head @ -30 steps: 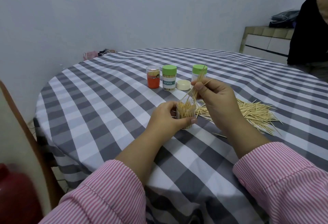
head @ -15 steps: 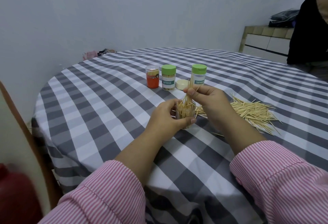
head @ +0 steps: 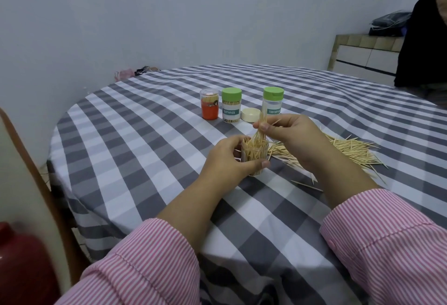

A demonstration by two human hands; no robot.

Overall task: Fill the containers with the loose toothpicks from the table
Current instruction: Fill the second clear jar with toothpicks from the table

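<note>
Wooden toothpicks (head: 260, 128) between right fingers (head: 263, 126)

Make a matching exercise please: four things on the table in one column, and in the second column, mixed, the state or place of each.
1. open container
2. orange container
3. cream lid
4. bunch of toothpicks

a. lies between the two green-capped containers
b. gripped by the left hand
c. pinched by the right hand
d. stands leftmost in the row

Pairs: 1-b, 2-d, 3-a, 4-c

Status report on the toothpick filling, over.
Left hand grips open container, part full. Right hand pinches toothpick bunch, tips in its mouth. Loose pile remains on table. Nothing in the way.
</note>
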